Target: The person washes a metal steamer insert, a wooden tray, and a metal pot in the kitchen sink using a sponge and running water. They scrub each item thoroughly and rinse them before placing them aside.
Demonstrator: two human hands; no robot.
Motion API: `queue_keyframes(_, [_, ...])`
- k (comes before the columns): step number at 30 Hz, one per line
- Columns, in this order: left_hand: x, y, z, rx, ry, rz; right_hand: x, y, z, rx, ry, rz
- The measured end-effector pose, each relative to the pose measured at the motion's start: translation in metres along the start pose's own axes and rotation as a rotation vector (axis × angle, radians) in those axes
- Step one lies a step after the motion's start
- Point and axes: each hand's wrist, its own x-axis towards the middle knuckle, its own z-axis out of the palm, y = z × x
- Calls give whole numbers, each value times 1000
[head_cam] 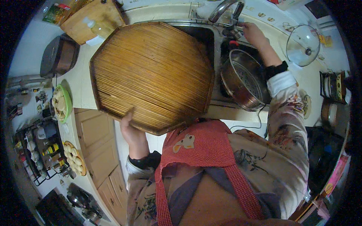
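Note:
An octagonal slatted tray (152,76), seemingly bamboo or wood, is held by its near rim in my left hand (134,135), with the thumb over its face. It covers much of the sink's left basin (208,36). My right hand (253,34) is raised at the faucet (226,11), by its body and handle; the fingertips are partly hidden, so the exact grip is unclear. Below the right forearm, a metal steamer pot (240,82) with a perforated bottom leans tilted in the right basin.
A glass lid (302,46) stands against the wall at the right. Behind the tray are a wooden cutting board (87,17) and a bottle (99,28). Along the left counter sit a green bowl of dough (66,101) and a plate of dough balls (75,159). A black cord (249,127) hangs over the counter's front.

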Motion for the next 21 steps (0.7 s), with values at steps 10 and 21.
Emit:
queue_keyframes(10, [17,-13,-4,-55,-44,-31,0,-84,-14,770,-290,220])
queue_keyframes(21, [19,-16,0,-54,-19,-38,28,28,12,-218,-142,126])
